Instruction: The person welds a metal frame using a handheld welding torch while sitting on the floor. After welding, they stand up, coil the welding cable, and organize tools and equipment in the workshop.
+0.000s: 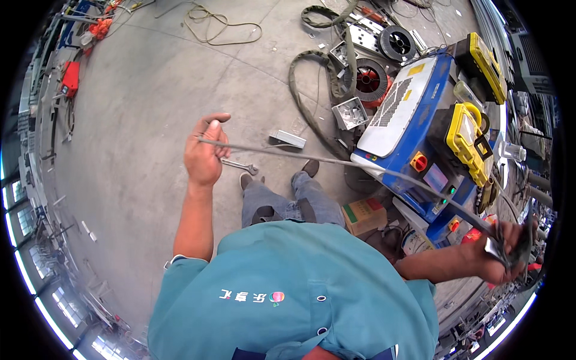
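Note:
A long thin grey cable stretches taut across my front, from one hand to the other. My left hand pinches its end between thumb and fingers, the index finger reaching out past it. Far to the right, my right hand is closed round the cable's other part, where a dark, shiny bundle bunches up; its kind is unclear near the dark rim. A metal wrench shows just below my left fingers. I cannot tell whether that hand holds it or it lies on the floor.
A blue and white machine with red-yellow knobs stands at my right, two yellow-black cases on top. Wire spools, a thick dark hose and a cardboard box sit around it. A grey metal channel piece lies ahead of my shoes.

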`<state>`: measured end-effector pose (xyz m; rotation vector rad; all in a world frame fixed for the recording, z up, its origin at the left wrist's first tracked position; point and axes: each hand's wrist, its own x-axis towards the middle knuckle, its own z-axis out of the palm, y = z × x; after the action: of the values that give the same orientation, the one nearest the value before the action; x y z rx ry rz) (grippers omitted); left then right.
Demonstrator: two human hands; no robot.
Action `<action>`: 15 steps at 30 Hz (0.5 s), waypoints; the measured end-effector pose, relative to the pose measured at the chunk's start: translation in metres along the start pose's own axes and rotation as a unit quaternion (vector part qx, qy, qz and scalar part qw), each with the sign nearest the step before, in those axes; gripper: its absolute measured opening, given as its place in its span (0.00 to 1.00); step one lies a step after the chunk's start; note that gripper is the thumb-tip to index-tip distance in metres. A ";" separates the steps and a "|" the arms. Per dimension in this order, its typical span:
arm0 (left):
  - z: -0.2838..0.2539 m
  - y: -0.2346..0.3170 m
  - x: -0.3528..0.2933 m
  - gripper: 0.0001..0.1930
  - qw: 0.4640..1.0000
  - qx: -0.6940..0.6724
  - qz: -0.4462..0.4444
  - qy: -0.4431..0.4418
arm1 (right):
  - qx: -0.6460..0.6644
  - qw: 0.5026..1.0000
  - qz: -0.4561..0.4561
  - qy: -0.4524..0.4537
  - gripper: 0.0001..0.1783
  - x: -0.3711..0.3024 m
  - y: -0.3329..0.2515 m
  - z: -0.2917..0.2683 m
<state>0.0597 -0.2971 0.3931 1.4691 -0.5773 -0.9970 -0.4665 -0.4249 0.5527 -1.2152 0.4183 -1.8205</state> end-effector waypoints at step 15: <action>-0.205 0.224 -0.134 0.17 0.903 -0.203 0.334 -0.176 | 0.203 0.964 0.169 0.027 0.34 -0.168 0.092 0.141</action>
<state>0.2073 -0.1138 0.6270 0.6345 -0.9863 -0.7616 -0.2776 -0.3138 0.4605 -0.7603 0.2459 -1.5489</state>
